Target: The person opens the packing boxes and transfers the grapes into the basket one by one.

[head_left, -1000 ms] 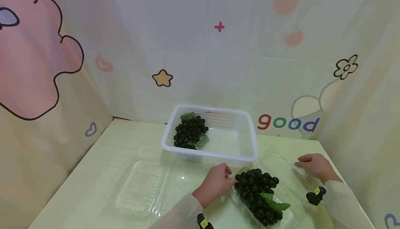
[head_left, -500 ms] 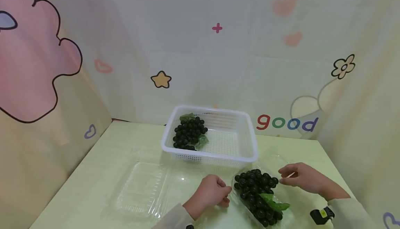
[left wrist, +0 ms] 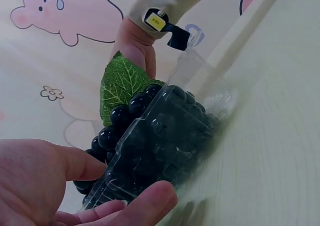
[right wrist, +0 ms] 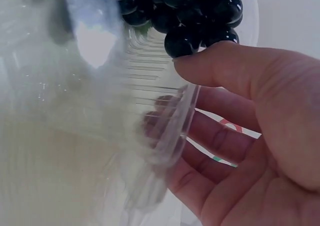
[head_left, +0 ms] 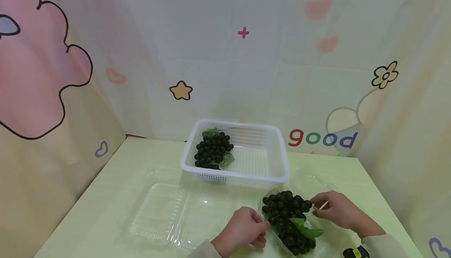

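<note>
A clear plastic clamshell box (head_left: 318,246) lies open at the front right in the head view. In it sits a bunch of black grapes (head_left: 287,211) with a green leaf (head_left: 305,230). My left hand (head_left: 244,226) holds the box's left edge; in the left wrist view its thumb (left wrist: 82,165) lies at the rim by the grapes, with fingers along the outer wall. My right hand (head_left: 336,213) grips the opposite edge. Its thumb (right wrist: 215,68) reaches over the rim to the grapes in the right wrist view, and its fingers sit behind the clear wall.
A white perforated basket (head_left: 234,174) stands at the back middle, holding another bunch of black grapes (head_left: 213,148) on its left side. A second clear clamshell box (head_left: 156,211) lies open at the left. Patterned curtains (head_left: 246,74) close off the back and sides.
My right hand has moved left from the box's lid to its right edge. My left hand drew back a little, then came onto the left edge, lower down. The grapes have hardly moved.
</note>
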{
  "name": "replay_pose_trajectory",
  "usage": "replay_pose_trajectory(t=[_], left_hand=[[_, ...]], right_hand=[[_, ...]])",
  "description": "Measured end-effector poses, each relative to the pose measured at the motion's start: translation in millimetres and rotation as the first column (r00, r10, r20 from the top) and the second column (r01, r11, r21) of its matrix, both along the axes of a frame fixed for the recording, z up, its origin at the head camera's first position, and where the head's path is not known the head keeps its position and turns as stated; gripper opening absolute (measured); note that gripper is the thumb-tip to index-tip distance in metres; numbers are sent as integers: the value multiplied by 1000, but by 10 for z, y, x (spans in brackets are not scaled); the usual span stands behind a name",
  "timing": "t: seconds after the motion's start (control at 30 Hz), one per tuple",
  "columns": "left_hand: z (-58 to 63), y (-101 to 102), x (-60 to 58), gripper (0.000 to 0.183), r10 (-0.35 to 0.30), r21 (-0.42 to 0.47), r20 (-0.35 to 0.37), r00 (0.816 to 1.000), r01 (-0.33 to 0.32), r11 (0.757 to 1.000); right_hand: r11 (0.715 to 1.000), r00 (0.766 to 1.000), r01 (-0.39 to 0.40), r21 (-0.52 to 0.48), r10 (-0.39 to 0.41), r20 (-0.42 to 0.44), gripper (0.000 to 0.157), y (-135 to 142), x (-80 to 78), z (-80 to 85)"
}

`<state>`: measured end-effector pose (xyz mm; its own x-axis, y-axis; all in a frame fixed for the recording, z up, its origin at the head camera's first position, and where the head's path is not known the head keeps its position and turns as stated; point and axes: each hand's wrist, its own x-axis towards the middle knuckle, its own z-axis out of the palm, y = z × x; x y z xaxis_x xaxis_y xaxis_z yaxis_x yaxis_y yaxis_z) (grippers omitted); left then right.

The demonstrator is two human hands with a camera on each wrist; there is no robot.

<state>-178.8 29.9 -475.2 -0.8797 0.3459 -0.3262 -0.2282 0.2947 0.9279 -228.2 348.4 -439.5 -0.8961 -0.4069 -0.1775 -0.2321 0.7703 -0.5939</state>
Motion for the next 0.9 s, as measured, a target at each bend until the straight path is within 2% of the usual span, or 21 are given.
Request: replay_pose_trajectory(t=[0.23,0.43,0.6,0.9], left_hand=[[-40,-54,-16,13,21,38,-23,1000,-20,999],[-16,-156,-65,11,-4,-16,-79,997,3,1000],[43,-229,-108,16,6,-64,-107,994,-13,998],[79,-311,-174,26,50,-24,-112,992,-53,998]], right_hand=[[998,999,25,-55,-23,43,33,-50,87,-38],[994,996,45,-97,-37,84,40,-116,204,-77],[989,994,65,-130,-53,92,43,-211,281,-99],[976,979,157,-151,-133,155,50,-391,374,-96]])
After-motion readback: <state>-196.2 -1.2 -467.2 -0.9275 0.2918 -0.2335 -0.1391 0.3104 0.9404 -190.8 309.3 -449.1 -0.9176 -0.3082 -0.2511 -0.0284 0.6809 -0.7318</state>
